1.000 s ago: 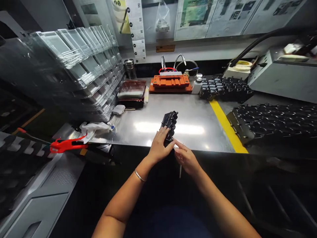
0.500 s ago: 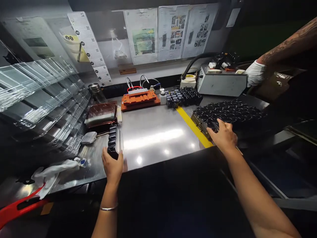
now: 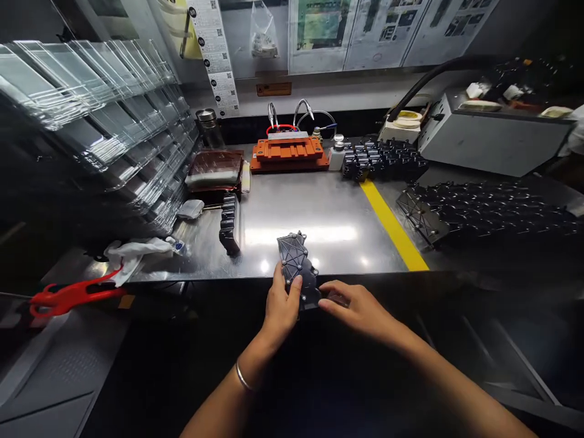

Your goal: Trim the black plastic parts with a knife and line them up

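Observation:
In the head view, my left hand (image 3: 283, 307) grips a black ribbed plastic cover (image 3: 294, 258) over the table's front edge, thumb on its face. The cover is tilted, with a triangular rib pattern and small bosses turned up. My right hand (image 3: 358, 307) has its thumb and index fingertips at the lower right edge of this cover, seemingly pinching it; its other fingers are partly hidden. Left of the hands, a row of black parts (image 3: 229, 224) stands on the metal table (image 3: 314, 207). To the right lies a large block of similar black parts (image 3: 488, 207).
An orange fixture (image 3: 288, 152) sits at the back, beside a white bottle (image 3: 336, 155) and more black parts (image 3: 383, 159). Clear plastic trays (image 3: 104, 115) are stacked at left. A grey metal box (image 3: 493, 137) stands back right. Red-handled scissors-like tool (image 3: 75, 296) at lower left.
My left hand has left the row of black parts and now holds a cover. My right hand has come from the large block to that cover. The view has shifted.

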A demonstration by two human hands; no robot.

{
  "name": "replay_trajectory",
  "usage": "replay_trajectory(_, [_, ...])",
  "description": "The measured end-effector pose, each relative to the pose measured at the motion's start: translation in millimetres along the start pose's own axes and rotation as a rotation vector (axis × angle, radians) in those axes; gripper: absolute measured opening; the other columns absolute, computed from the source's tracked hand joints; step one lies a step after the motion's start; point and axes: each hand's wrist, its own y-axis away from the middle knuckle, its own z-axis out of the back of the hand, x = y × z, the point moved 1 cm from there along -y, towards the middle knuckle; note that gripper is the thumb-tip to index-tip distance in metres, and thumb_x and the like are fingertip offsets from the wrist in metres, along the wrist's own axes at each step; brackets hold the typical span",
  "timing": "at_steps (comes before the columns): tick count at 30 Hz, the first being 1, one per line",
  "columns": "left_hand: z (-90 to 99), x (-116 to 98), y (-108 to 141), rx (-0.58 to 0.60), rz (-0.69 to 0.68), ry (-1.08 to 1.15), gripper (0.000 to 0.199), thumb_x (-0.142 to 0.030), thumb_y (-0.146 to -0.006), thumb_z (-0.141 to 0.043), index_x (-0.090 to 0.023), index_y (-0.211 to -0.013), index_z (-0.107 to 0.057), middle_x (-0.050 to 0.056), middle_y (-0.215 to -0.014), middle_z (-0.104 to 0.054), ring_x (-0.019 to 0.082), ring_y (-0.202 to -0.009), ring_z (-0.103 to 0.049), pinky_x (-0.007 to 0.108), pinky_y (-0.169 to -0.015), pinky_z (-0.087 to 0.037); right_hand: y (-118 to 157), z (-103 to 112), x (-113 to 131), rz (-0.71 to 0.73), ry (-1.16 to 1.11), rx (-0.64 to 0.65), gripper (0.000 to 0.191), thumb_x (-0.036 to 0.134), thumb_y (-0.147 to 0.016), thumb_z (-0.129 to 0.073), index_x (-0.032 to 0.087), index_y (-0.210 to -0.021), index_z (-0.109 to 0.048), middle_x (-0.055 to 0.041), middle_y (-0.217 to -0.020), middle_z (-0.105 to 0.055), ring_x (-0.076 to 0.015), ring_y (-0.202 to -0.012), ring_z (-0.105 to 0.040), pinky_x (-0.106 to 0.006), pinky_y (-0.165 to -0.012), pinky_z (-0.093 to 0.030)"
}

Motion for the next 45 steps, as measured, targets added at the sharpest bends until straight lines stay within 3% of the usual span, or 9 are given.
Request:
replay_trajectory(1, [6.0, 1, 1, -0.034, 0.01, 0.029, 0.066, -0.041, -0.086, -0.061, -0.012, -0.141, -0.042, 0.007, -0.09, -0.067, 0.018, -0.08, -0.063, 0.029, -0.072, -0.051, -6, 0, 5, -0.003, 0.029, 0.039, 0.04, 0.052, -0.087, -0.052, 0.019, -0.107, -0.065, -0.0055, -0.09, -0.073, -0.0178, -0.078, -0.069, -0.028, -0.067, -0.051])
replay_trajectory(4, [21.3, 5, 11, 0.013, 0.07, 0.115, 0.071, -0.044, -0.083, -0.064, -0.01, -0.142, -0.042, -0.001, -0.065, -0.057, 0.012, -0.058, -0.052, 0.022, -0.054, -0.042, -37, 13, 8, -0.075, 0.274, -0.097, 0.041, 0.047, -0.096, -0.032, 0.019, -0.107, -0.059, -0.0076, -0.092, -0.071, -0.0205, -0.079, -0.067, -0.03, -0.066, -0.045])
replay_trajectory(6, [26.9, 6, 22, 0.06, 0.1, 0.116, 0.073, -0.046, -0.084, -0.062, -0.009, -0.143, -0.041, -0.006, -0.057, -0.047, 0.008, -0.049, -0.04, 0.019, -0.047, -0.033, -59, 17, 4, -0.076, 0.413, -0.11, 0.034, 0.039, -0.096, -0.032, 0.018, -0.099, -0.058, -0.0068, -0.083, -0.07, -0.0195, -0.071, -0.064, -0.027, -0.061, -0.039])
replay_trajectory(9, [29.4, 6, 37, 0.066, 0.117, 0.082, 0.07, -0.046, -0.087, -0.057, -0.01, -0.145, -0.04, -0.008, -0.055, -0.036, 0.006, -0.047, -0.028, 0.018, -0.044, -0.024, -79, 10, -3, 0.041, 0.507, -0.092, 0.024, 0.033, -0.093, -0.041, 0.018, -0.087, -0.059, -0.0053, -0.08, -0.068, -0.0167, -0.067, -0.06, -0.026, -0.06, -0.035])
replay_trajectory(14, [30.0, 10, 44, 0.068, 0.113, 0.053, 0.064, -0.044, -0.09, -0.054, -0.014, -0.145, -0.043, -0.007, -0.056, -0.033, 0.007, -0.049, -0.026, 0.018, -0.045, -0.024, -77, -8, -8, 0.259, 0.524, -0.189, 0.029, 0.038, -0.093, -0.046, 0.018, -0.079, -0.062, -0.0038, -0.077, -0.067, -0.0125, -0.062, -0.056, -0.023, -0.059, -0.036])
replay_trajectory(18, [31.8, 12, 40, 0.065, 0.099, 0.023, 0.063, -0.044, -0.091, -0.052, -0.014, -0.146, -0.041, -0.007, -0.056, -0.032, 0.007, -0.049, -0.026, 0.018, -0.044, -0.024, -76, -11, -6, 0.348, 0.575, -0.237, 0.034, 0.038, -0.095, -0.044, 0.017, -0.076, -0.064, -0.0039, -0.073, -0.066, -0.0118, -0.062, -0.056, -0.023, -0.055, -0.032])
replay_trajectory(30, [31.2, 9, 40, 0.04, 0.098, 0.007, 0.061, -0.041, -0.092, -0.05, -0.015, -0.146, -0.041, -0.008, -0.053, -0.03, 0.007, -0.046, -0.024, 0.018, -0.042, -0.021, -85, -14, -9, 0.318, 0.653, -0.297, 0.037, 0.04, -0.094, -0.045, 0.016, -0.073, -0.063, -0.0055, -0.069, -0.064, -0.0125, -0.059, -0.055, -0.024, -0.051, -0.026])
replay_trajectory(41, [37.5, 14, 38, 0.084, 0.109, 0.004, 0.062, -0.044, -0.092, -0.05, -0.016, -0.147, -0.04, -0.007, -0.054, -0.032, 0.007, -0.047, -0.027, 0.019, -0.044, -0.025, -100, 1, -2, 0.483, 0.657, -0.118, 0.035, 0.039, -0.093, -0.046, 0.017, -0.073, -0.063, -0.0037, -0.069, -0.064, -0.0111, -0.059, -0.053, -0.024, -0.052, -0.026])
replay_trajectory(45, [37.6, 14, 38, 0.087, 0.112, -0.001, 0.062, -0.043, -0.092, -0.05, -0.015, -0.147, -0.04, -0.007, -0.053, -0.033, 0.007, -0.047, -0.027, 0.019, -0.044, -0.024, -97, 1, -5, 0.461, 0.654, -0.173, 0.031, 0.037, -0.092, -0.049, 0.017, -0.071, -0.063, -0.0033, -0.068, -0.064, -0.0107, -0.056, -0.052, -0.024, -0.05, -0.027])
